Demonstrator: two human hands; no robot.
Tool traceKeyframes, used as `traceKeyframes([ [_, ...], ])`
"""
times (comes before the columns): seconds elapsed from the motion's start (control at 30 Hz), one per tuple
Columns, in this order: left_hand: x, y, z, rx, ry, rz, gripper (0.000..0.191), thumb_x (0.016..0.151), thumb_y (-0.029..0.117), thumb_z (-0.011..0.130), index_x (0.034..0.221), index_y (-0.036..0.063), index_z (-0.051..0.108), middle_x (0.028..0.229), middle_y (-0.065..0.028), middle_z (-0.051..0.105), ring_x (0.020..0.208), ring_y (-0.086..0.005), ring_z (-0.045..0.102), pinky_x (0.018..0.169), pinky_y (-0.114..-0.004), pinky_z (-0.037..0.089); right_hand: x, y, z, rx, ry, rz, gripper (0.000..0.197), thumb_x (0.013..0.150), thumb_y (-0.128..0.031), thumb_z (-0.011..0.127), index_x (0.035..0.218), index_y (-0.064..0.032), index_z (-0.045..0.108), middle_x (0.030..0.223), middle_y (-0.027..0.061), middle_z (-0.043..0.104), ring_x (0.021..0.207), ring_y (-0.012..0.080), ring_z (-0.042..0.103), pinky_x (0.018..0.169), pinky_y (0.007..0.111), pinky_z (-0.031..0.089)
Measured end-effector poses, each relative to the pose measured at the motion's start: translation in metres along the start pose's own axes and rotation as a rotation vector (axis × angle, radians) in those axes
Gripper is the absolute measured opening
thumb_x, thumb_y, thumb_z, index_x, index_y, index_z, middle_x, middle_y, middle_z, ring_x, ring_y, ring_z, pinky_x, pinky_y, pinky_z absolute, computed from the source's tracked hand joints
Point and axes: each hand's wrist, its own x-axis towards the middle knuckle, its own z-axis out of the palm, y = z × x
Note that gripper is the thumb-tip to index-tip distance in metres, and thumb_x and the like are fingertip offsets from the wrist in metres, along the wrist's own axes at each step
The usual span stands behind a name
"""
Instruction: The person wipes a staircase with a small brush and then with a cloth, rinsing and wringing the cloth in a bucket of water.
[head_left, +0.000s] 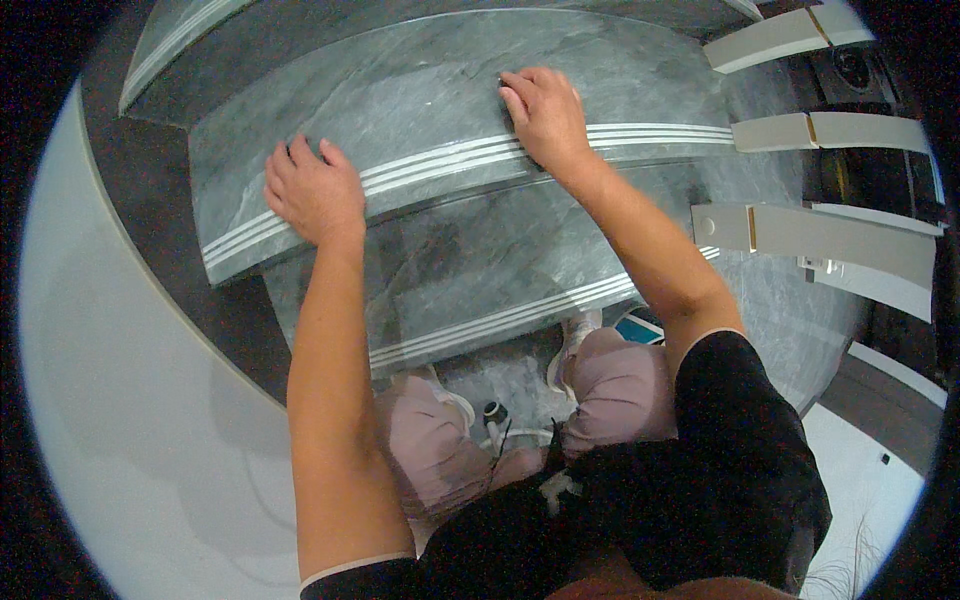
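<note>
A grey marble-look stair tread (427, 97) with white stripes along its front edge lies before me. My left hand (315, 187) is at the tread's left part, over the striped edge, palm down with fingers spread and nothing visible in it. Further right, my right hand (545, 112) is above the same tread with its fingers curled. A tiny pale tip shows at the thumb and forefinger; whether it is a held object cannot be told. A small white speck (428, 103) lies on the tread between the hands.
Below is another striped step (480, 247). A white wall (150, 375) with dark skirting (225, 315) bounds the left. Pale balusters or panels (825, 232) stand at the right. Between my legs are a dark-topped white object (495, 414) and a white curved tube or cable. A teal item (637, 328) lies by my knee.
</note>
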Motion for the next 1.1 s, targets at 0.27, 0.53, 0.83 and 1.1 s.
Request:
traceKeyframes([
  [0.27,0.0,0.0,0.003,0.002,-0.006,-0.009,0.037,0.087,0.032,0.056,0.115,0.0092,0.061,0.127,-0.0116,0.055,0.124,-0.0298,0.045,0.103,-0.046,0.031,-0.027,-0.003,-0.008,-0.21,-0.09,-0.017,0.041,0.089,-0.028,0.056,0.123,-0.0057,0.055,0.126,0.0129,0.054,0.117,0.0319,0.049,0.094,0.048,0.039],
  [0.53,0.002,0.0,0.002,-0.004,0.005,0.005,0.037,0.086,0.031,0.057,0.115,0.0091,0.061,0.127,-0.0117,0.055,0.122,-0.0304,0.046,0.103,-0.046,0.032,0.0,-0.022,0.029,-0.254,-0.131,-0.066,0.054,0.094,-0.038,0.044,0.133,-0.0007,0.046,0.145,0.0156,0.038,0.137,0.0341,0.029,0.107,0.062,0.02],
  [0.83,0.0,-0.001,0.003,0.009,0.009,0.0,0.037,0.086,0.031,0.057,0.115,0.0084,0.061,0.127,-0.0122,0.055,0.123,-0.0305,0.045,0.104,-0.046,0.03,0.01,-0.024,0.034,-0.149,-0.164,-0.304,0.041,0.094,-0.033,0.049,0.132,-0.0192,0.05,0.143,0.0074,0.042,0.136,0.0332,0.031,0.106,0.061,0.024],
  [1.1,0.001,0.0,0.002,-0.007,-0.035,-0.025,0.039,0.086,0.032,0.056,0.117,0.0084,0.06,0.129,-0.0125,0.054,0.125,-0.0297,0.044,0.106,-0.046,0.028,0.018,-0.009,0.028,0.083,0.013,-0.089,0.027,0.078,-0.036,0.068,0.1,-0.02,0.072,0.106,0.0028,0.065,0.103,0.0265,0.055,0.086,0.043,0.042],
])
